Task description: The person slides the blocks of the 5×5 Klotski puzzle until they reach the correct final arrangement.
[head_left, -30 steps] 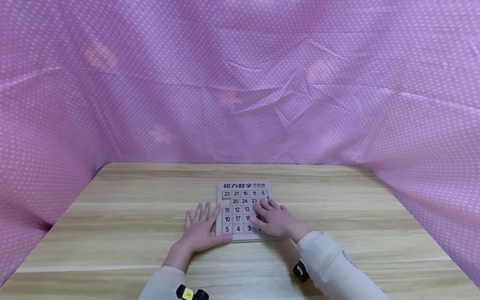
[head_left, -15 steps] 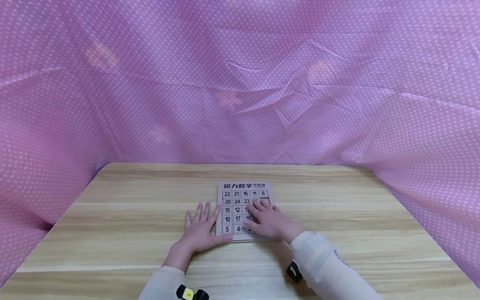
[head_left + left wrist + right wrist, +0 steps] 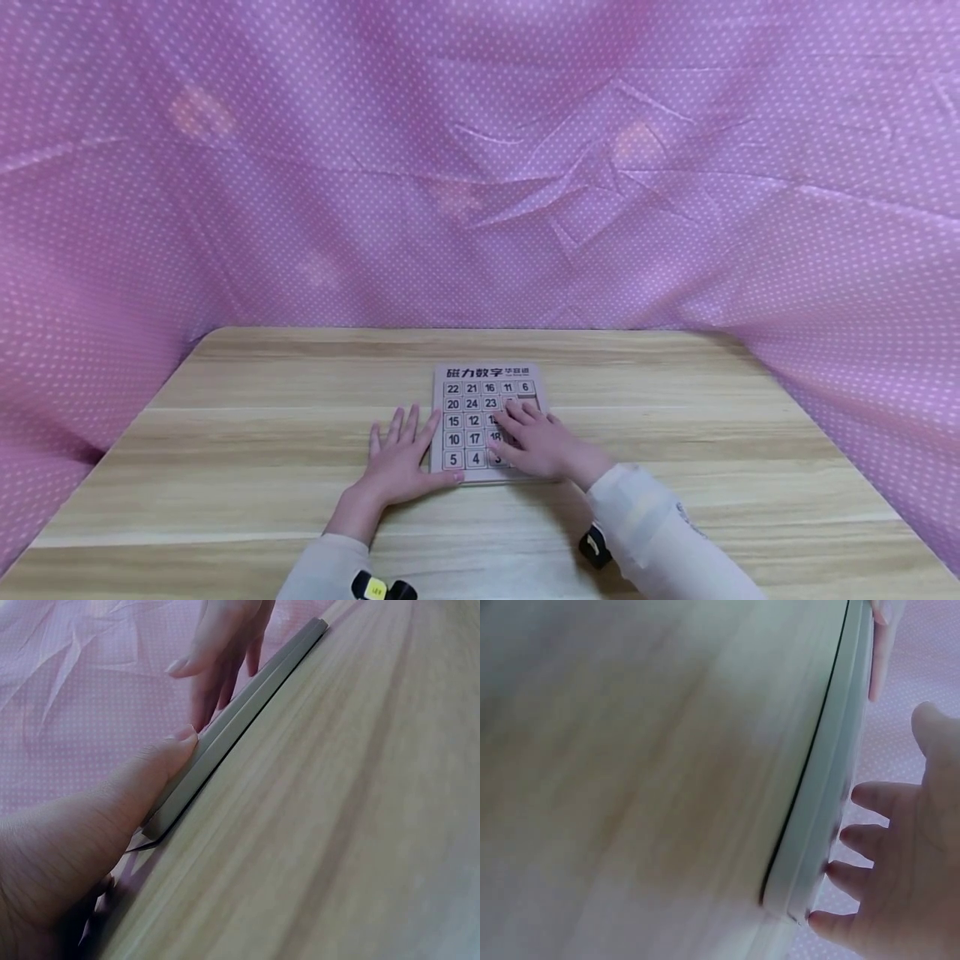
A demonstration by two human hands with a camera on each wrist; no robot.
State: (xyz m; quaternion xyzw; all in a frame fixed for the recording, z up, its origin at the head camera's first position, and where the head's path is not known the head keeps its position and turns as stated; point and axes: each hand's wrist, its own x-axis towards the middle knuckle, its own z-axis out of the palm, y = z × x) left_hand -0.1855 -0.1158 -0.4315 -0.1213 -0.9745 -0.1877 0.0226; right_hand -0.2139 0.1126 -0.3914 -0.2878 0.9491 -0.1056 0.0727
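The number board (image 3: 483, 477) lies flat on the desk (image 3: 262, 467); at its near left corner the left hand (image 3: 401, 468), grip spread, rests a thumb, while over its right side the right hand (image 3: 546, 447) has its grip spread too, pinching nothing. Sliding tiles (image 3: 474, 421) seems the step in hand; next likely calls for fingertips pushing one into the gap (image 3: 528, 397) toward the board's far right corner.

On the number board (image 3: 487, 476), tile 20 (image 3: 453, 404), tile 24 (image 3: 472, 404) and tile 23 (image 3: 491, 403) have slid one place toward its left edge, the second row's gap now lies at its right edge, and the right hand (image 3: 542, 443) has shifted slightly left across it
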